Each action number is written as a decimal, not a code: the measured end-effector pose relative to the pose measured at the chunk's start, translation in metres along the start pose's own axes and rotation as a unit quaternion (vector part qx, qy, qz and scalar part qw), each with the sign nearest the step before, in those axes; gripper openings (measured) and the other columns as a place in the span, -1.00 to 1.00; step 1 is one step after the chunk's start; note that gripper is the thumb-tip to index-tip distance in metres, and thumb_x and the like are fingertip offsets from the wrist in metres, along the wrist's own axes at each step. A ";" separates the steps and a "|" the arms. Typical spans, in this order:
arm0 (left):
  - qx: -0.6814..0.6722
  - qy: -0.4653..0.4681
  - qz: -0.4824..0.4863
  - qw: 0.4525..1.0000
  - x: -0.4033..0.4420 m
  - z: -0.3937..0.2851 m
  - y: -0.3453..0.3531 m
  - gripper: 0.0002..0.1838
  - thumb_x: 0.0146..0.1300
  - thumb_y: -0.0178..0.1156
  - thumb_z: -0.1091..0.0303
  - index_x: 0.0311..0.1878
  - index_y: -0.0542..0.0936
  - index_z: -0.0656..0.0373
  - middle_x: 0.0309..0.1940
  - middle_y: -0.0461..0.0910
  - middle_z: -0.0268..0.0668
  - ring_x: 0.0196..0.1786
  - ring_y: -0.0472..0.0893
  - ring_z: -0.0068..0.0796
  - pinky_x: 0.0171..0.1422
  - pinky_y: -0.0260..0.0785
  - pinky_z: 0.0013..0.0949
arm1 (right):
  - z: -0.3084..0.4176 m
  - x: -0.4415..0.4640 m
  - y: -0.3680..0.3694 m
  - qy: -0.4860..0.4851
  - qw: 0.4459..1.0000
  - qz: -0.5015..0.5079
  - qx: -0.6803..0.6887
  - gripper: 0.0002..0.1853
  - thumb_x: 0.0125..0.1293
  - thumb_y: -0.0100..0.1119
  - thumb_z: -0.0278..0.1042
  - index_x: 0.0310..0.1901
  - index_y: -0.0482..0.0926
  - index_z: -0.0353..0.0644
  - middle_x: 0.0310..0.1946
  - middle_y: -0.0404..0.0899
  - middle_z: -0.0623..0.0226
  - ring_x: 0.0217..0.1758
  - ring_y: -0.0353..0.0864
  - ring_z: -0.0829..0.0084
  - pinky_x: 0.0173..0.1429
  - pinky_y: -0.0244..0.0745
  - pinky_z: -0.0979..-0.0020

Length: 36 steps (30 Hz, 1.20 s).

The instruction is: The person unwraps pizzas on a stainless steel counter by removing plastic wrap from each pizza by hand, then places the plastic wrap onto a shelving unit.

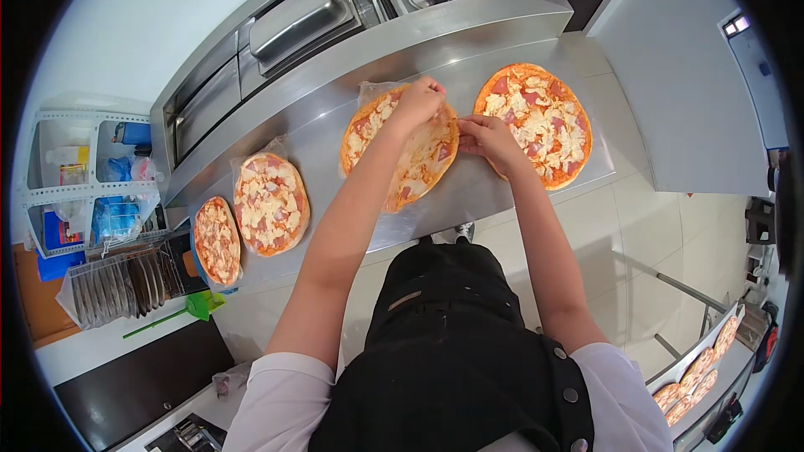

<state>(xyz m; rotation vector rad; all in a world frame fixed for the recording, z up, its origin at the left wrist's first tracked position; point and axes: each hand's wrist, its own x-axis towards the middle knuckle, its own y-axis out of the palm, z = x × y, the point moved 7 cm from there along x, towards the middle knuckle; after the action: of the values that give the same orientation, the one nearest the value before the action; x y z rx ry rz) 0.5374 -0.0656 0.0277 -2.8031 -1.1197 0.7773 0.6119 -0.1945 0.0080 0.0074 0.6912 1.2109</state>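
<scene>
On the steel counter, the middle pizza (404,163) lies partly inside a clear plastic bag (375,90), whose film shows over its toppings and past its upper left edge. My left hand (419,105) reaches over this pizza, fingers pinched together on the bag near the upper right rim. At the right rim, the fingers of my right hand (492,141) are closed on the bag's edge. Close beside that hand lies an uncovered pizza (540,125) with ham and pale cheese. The thin film is hard to make out between my hands.
Two more pizzas, one bagged (271,203) and one at the counter's left end (217,240), lie to the left. Behind the steel counter (331,117) is a raised ledge with metal pans (301,21). Several pizzas (695,368) sit on another table at lower right.
</scene>
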 end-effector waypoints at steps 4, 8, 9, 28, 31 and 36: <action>0.012 0.031 0.005 0.999 -0.004 -0.005 0.003 -0.81 0.01 0.03 0.50 -0.25 0.46 0.23 -0.54 0.44 -0.31 -0.47 0.40 -0.57 -0.39 0.22 -0.58 | 0.004 0.001 0.004 -0.020 1.000 -0.008 0.005 -0.73 0.29 0.02 -0.36 -0.08 0.50 -0.37 -0.29 0.57 0.21 -0.32 0.55 0.51 -0.17 0.48 0.59; 0.066 0.060 -0.008 0.996 -0.006 -0.014 0.002 -0.81 0.01 0.03 0.52 -0.24 0.45 0.22 -0.52 0.44 -0.30 -0.47 0.41 -0.58 -0.38 0.23 -0.59 | 0.008 0.005 0.008 -0.033 0.999 -0.012 -0.002 -0.72 0.29 0.02 -0.36 -0.07 0.50 -0.38 -0.29 0.57 0.20 -0.30 0.56 0.50 -0.15 0.49 0.58; 0.091 0.068 -0.016 0.993 -0.006 -0.017 0.002 -0.81 0.01 0.03 0.53 -0.24 0.45 0.22 -0.51 0.44 -0.30 -0.46 0.41 -0.58 -0.37 0.23 -0.59 | 0.009 0.007 0.009 -0.035 0.999 -0.013 -0.006 -0.72 0.29 0.02 -0.35 -0.07 0.50 -0.38 -0.29 0.57 0.20 -0.29 0.56 0.49 -0.15 0.49 0.58; 0.088 0.044 -0.214 0.972 0.084 0.046 -0.051 -0.79 0.03 0.06 0.31 -0.51 0.57 0.25 -0.54 0.57 -0.13 -0.44 0.53 -0.23 -0.31 0.38 -0.31 | 0.012 0.052 -0.003 -0.195 0.903 -0.084 -0.372 -0.78 0.20 0.10 -0.32 -0.28 0.58 -0.34 -0.51 0.57 0.29 -0.53 0.50 0.53 -0.44 0.47 0.52; 0.150 0.049 -0.226 0.961 0.077 0.037 -0.058 -0.77 0.03 0.06 0.30 -0.50 0.58 0.29 -0.53 0.59 -0.10 -0.43 0.56 -0.18 -0.31 0.38 -0.28 | 0.008 0.051 0.002 -0.181 0.907 -0.079 -0.371 -0.78 0.22 0.09 -0.34 -0.27 0.57 -0.36 -0.49 0.57 0.27 -0.52 0.52 0.52 -0.41 0.50 0.54; 0.135 -0.012 -0.162 0.977 0.074 0.039 -0.064 -0.86 0.01 0.13 0.35 -0.47 0.58 0.22 -0.52 0.55 -0.24 -0.45 0.48 -0.41 -0.34 0.34 -0.41 | -0.012 0.051 -0.004 -0.108 0.963 -0.057 -0.241 -0.78 0.24 0.08 -0.35 -0.25 0.56 -0.38 -0.47 0.57 0.24 -0.51 0.54 0.51 -0.37 0.52 0.58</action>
<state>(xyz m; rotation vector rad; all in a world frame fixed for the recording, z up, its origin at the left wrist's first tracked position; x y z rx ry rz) 0.5245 0.0236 -0.0261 -2.3191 -1.3159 0.8553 0.6185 -0.1564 -0.0272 -0.2975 0.1919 1.2198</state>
